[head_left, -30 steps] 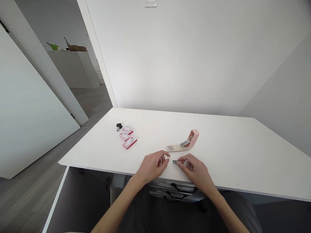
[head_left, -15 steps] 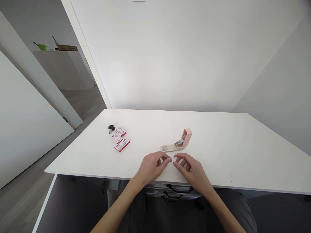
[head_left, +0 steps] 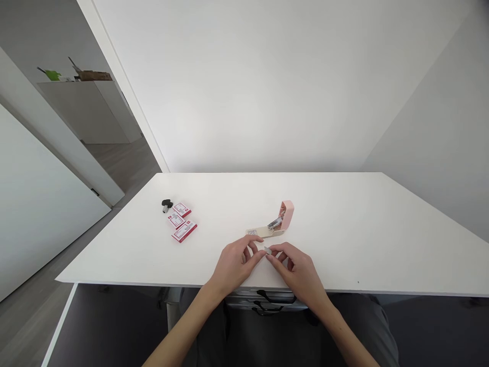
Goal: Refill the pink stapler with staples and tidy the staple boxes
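A small grey strip of staples (head_left: 268,251) is pinched between the thumb and index finger of my right hand (head_left: 296,262). My left hand (head_left: 237,260) is beside it, index finger lifted away from the thumb, its thumb tip close to the strip; whether it touches I cannot tell. Just beyond the hands lies a stapler (head_left: 287,215), its pink top swung up from the cream base and the metal magazine showing at a slant. My left index finger partly covers the front end of that base.
Several red and white staple boxes (head_left: 184,231) lie on the left of the white table (head_left: 336,224). Beside them is a small black and silver object (head_left: 166,205). Drawers with black handles (head_left: 275,296) sit under the table's front edge. A wall rises behind the table.
The staple strip has passed from my left fingers to my right. My left index finger has lifted off it. The whole view has shifted slightly.
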### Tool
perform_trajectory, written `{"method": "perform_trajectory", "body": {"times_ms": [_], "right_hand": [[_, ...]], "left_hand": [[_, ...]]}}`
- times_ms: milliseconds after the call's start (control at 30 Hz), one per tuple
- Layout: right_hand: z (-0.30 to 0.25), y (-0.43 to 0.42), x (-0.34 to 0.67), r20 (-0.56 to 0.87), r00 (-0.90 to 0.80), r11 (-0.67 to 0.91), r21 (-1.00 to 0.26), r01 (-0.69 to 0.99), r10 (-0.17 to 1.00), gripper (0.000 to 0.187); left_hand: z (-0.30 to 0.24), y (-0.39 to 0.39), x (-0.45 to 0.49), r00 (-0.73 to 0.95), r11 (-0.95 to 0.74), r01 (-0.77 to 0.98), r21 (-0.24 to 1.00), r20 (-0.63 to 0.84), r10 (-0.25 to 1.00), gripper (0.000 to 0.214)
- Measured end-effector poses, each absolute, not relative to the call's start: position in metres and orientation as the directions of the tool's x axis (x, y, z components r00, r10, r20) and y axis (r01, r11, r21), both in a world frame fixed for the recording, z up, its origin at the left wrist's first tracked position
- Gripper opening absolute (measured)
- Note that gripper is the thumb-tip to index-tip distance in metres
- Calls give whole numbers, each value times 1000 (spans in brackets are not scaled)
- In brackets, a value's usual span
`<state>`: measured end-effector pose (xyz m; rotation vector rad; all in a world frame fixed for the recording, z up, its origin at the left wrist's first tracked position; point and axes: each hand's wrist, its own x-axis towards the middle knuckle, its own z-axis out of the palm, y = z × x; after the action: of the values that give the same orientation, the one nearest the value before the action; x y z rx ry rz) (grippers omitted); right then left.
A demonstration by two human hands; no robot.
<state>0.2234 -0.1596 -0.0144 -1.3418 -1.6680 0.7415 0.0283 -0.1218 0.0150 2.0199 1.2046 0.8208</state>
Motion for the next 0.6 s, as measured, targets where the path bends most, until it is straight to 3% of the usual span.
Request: {"method": "perform_trajectory", "body": {"times_ms": [433, 600], "right_hand": [[-16, -157, 225, 202, -83, 218, -866, 449, 976, 28], [-12, -154, 235, 168, 36, 156, -962, 223, 985, 37]], "left_hand": [[14, -120, 25, 453, -409, 460, 788, 188, 871, 21], [13, -120, 25, 373, -393, 459, 797, 228, 899, 23]]}}
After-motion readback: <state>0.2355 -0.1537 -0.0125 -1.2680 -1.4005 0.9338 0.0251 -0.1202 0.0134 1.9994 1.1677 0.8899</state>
